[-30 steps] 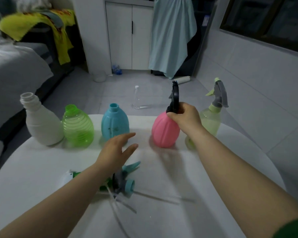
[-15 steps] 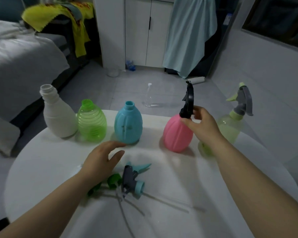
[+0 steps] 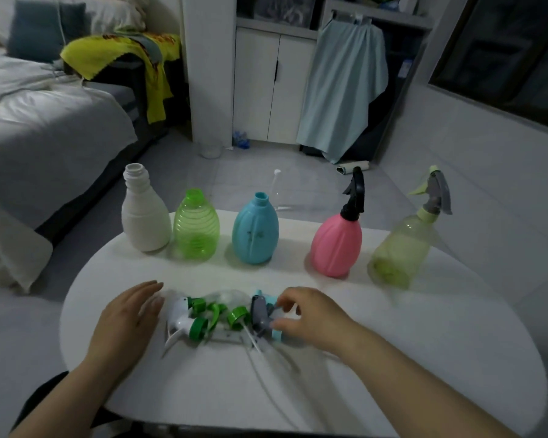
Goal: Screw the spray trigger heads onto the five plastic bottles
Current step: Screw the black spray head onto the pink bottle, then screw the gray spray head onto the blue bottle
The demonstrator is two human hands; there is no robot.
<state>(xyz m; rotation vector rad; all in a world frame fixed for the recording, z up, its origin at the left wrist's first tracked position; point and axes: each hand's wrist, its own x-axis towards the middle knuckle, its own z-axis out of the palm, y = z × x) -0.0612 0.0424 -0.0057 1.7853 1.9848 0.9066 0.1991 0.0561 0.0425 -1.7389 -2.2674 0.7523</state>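
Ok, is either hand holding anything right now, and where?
Right hand is pinching the grey-and-blue trigger head at its collar end, on the table. Left hand lies open, holding nothing.

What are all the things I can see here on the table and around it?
Open bottles: three, white, green, blue, back left.
Capped bottles: two, pink, yellow-green, back right.
Loose trigger heads: pile, white, green, grey-blue, table front.
Table: one, white, round.
Bed: grey, left.
Cabinet: white, behind.
Hanging cloth: pale blue.
Left hand: flat beside pile.
Right hand: fingers on grey-blue head.
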